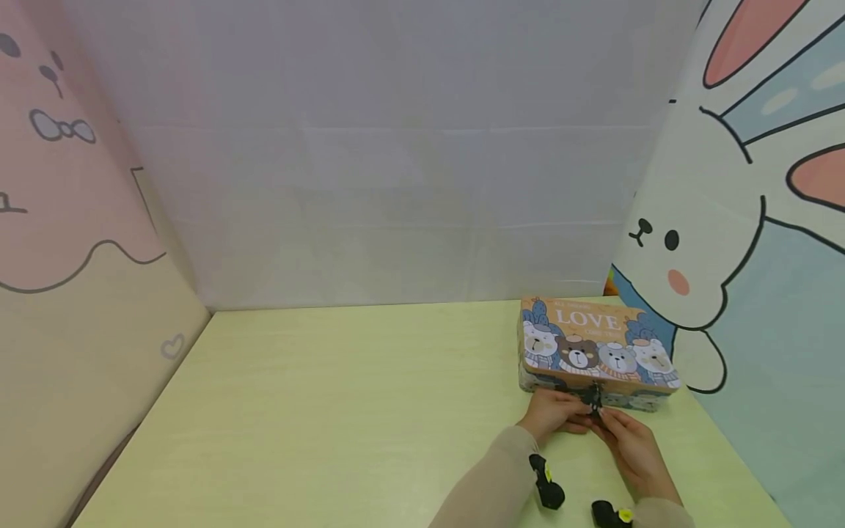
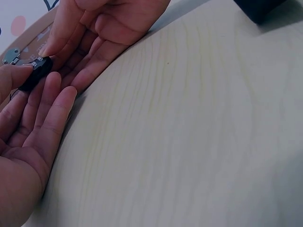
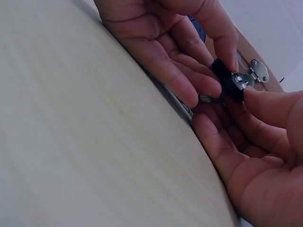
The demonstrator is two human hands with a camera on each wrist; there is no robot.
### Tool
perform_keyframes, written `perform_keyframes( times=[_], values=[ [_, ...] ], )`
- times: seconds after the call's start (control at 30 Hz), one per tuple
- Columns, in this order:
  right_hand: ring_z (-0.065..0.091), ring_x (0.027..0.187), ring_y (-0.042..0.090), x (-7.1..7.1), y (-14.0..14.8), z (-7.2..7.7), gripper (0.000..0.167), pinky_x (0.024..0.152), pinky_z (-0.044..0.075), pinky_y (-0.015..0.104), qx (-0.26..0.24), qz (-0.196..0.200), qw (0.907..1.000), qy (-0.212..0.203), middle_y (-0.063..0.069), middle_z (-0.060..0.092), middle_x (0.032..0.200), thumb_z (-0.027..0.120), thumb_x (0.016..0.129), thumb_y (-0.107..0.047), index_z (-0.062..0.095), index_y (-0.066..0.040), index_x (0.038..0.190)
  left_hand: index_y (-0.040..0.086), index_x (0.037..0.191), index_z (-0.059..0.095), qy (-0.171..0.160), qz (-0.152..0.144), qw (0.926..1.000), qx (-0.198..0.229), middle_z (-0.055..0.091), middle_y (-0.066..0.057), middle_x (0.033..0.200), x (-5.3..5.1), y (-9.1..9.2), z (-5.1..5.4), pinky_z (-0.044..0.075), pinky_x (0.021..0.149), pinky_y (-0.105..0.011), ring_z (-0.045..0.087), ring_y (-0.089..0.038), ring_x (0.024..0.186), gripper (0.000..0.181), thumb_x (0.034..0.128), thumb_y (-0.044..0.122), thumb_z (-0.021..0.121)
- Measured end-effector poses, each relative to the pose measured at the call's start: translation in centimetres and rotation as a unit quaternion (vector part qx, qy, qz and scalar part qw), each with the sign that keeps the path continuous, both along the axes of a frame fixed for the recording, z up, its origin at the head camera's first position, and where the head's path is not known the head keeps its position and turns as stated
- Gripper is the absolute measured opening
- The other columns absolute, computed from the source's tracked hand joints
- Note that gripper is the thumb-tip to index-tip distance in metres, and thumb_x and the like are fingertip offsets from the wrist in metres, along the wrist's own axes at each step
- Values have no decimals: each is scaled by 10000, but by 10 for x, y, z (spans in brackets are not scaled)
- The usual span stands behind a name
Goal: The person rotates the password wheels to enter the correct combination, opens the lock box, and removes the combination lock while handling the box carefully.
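Observation:
A tin box (image 1: 584, 341) printed with bears and the word LOVE lies on the table at the right, lid down. At its front a small black padlock (image 3: 228, 82) with silvery metal parts hangs at the metal clasp (image 3: 258, 71). My left hand (image 1: 553, 412) pinches the padlock from the left between thumb and fingers. From the right, my right hand (image 1: 630, 444) pinches it too, its thumb (image 3: 270, 104) at the metal parts. In the left wrist view the fingers of both hands nearly meet beneath the padlock, partly hiding it.
The pale wooden table (image 1: 330, 411) stretches left of the box. A white back wall (image 1: 396, 161) stands behind, and a rabbit-printed panel (image 1: 766, 352) rises close to the box's right side. Black camera mounts (image 1: 548, 484) sit at both wrists.

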State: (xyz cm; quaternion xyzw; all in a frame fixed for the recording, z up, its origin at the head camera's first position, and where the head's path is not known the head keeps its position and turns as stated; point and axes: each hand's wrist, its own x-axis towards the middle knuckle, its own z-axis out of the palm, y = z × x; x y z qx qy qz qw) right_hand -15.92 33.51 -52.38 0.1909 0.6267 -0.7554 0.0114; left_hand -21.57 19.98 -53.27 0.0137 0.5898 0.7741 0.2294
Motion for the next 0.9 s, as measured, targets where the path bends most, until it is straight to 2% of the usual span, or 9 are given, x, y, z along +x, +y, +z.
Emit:
perform_keyframes(
  times=[0.43, 0.7, 0.9],
  values=[
    [638, 894, -17, 1, 0, -2, 389, 935, 545, 235, 113, 71, 9999, 47, -14, 607, 1044, 369, 1054, 25, 360, 218, 1391, -16, 841, 775, 10, -22, 10000, -70, 722, -175, 747, -2, 2, -3, 635, 620, -356, 735, -288, 721, 57, 860, -37, 726],
    [638, 893, -20, 2, -1, -1, 395, 932, 546, 230, 174, 113, 9998, 79, -31, 605, 1027, 360, 1052, 31, 340, 226, 1396, -12, 841, 777, 24, -56, 9999, -103, 724, -167, 746, -2, 1, -1, 635, 620, -351, 736, -285, 721, 59, 869, -22, 726],
    [637, 892, -18, 2, -1, -1, 392, 931, 547, 232, 171, 111, 9998, 63, -26, 604, 1033, 366, 1052, 29, 349, 222, 1393, -10, 833, 776, -49, 31, 9999, -133, 724, -157, 742, -2, 2, -1, 635, 615, -352, 735, -280, 709, 55, 866, -18, 733]
  ],
)
